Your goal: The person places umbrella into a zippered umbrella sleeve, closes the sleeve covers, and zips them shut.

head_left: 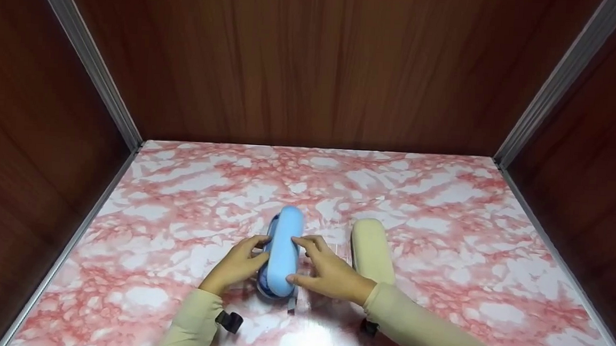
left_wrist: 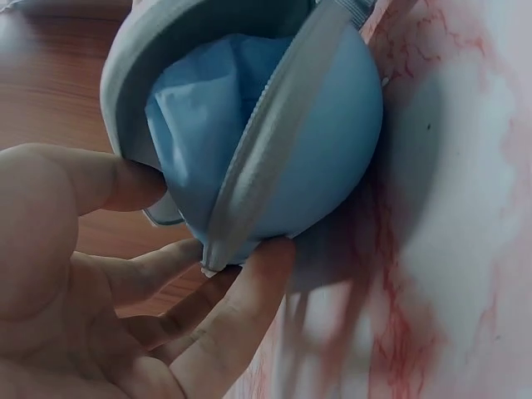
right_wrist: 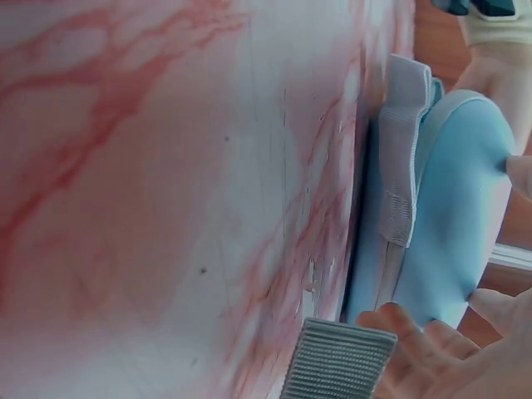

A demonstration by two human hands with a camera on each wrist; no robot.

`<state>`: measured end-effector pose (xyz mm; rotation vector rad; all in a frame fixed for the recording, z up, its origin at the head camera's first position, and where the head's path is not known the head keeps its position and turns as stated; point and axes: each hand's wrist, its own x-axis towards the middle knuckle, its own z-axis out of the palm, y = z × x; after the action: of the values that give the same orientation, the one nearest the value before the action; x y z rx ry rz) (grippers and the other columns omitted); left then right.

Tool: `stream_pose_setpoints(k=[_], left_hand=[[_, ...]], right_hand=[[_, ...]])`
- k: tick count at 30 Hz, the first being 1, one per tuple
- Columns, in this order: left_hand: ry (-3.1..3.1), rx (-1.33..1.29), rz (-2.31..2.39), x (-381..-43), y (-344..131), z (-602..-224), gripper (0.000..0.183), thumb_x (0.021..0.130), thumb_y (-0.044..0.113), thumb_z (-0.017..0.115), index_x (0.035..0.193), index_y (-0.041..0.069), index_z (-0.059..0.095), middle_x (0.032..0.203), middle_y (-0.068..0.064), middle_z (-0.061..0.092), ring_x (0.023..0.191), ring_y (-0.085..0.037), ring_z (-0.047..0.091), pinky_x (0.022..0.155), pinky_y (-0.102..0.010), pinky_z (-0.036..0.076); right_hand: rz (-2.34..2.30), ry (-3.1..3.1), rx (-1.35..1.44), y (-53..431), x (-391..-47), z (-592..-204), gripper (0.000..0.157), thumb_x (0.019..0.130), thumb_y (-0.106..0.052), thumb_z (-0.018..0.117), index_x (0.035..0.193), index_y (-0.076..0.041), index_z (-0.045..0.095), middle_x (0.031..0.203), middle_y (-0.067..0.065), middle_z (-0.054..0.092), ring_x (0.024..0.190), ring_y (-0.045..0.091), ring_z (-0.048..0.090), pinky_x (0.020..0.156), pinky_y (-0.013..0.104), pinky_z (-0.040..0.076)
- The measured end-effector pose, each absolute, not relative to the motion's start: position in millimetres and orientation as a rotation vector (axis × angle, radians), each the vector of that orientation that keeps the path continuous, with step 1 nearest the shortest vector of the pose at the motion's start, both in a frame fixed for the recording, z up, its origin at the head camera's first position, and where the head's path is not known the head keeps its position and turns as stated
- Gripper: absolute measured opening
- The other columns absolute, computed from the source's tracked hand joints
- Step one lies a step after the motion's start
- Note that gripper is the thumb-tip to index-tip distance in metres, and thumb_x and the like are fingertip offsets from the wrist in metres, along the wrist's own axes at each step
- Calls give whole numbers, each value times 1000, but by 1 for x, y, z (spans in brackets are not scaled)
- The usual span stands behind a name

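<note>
A light blue zip case (head_left: 285, 249) stands upright on the table between both hands, its zip undone and its lid parted from the body. In the left wrist view, folded blue cloth lining (left_wrist: 199, 112) shows in the gap. My left hand (head_left: 238, 265) grips the left side, thumb at the lid's edge and fingers against the lower half. From the other side, my right hand (head_left: 331, 273) holds the lid, with thumb and fingertips pressed to its smooth shell. A pale fabric strap (right_wrist: 401, 150) runs along the case's end in the right wrist view.
A beige case (head_left: 373, 249) lies to the right, close behind my right wrist. A grey ribbed tab (right_wrist: 337, 362) shows near my right fingers. Dark wood panels (head_left: 315, 61) wall in the red-and-white marbled table (head_left: 179, 186) at the back and both sides.
</note>
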<state>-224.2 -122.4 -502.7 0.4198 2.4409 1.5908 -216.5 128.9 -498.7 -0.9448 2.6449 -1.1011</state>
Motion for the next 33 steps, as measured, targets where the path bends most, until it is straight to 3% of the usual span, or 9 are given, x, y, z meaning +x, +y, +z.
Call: stream_pose_setpoints(k=[6,12,14,21,25,29,33], left_hand=[[2419,394,1608,-225,-124,-505,51,102,22,56,144,-5,46,136,-24,52,116,-37,60,84,-42,57],[2390,304,1634,-226,-122,-505,50,103,21,52,147,0,43,132,-21,53,86,-27,67,65,-42,59],[2407,285,1623,-226,-122,-504,51,102,21,52,147,0,42,132,-21,53,83,-26,67,63,-43,59],[2504,341,1560,-226,-121,-503,49,101,20,54,145,0,46,126,-19,56,104,-29,61,81,-41,56],[2501,373,1567,-226,-119,-502,50,100,21,58,144,-1,47,123,-18,58,104,-30,62,78,-41,57],[2513,400,1535,-226,-117,-498,58,98,27,64,145,-1,44,124,-19,58,106,-31,63,80,-43,57],[2575,408,1433,-225,-114,-494,70,96,33,67,149,-3,38,131,-23,55,114,-36,60,90,-49,53]], right_hand=[[-1023,2689,-947,125,-217,-498,87,91,-62,63,158,-19,30,150,10,35,112,29,59,90,41,52],[-926,2739,-953,119,-218,-497,85,90,-61,64,156,-17,34,150,9,36,102,23,62,89,39,52],[-899,2751,-953,117,-218,-497,85,90,-62,64,156,-17,35,150,10,36,101,22,62,89,39,53],[-831,2794,-906,112,-219,-494,89,88,-68,61,154,-14,37,148,9,40,97,20,62,82,37,54],[-810,2819,-895,110,-220,-495,92,87,-71,60,152,-11,38,148,9,41,101,22,62,80,37,55],[-817,2830,-901,109,-220,-495,91,86,-70,61,151,-11,39,147,10,42,101,24,63,79,38,55],[-819,2838,-916,108,-219,-496,91,86,-70,62,151,-10,39,147,10,41,102,25,63,80,38,55]])
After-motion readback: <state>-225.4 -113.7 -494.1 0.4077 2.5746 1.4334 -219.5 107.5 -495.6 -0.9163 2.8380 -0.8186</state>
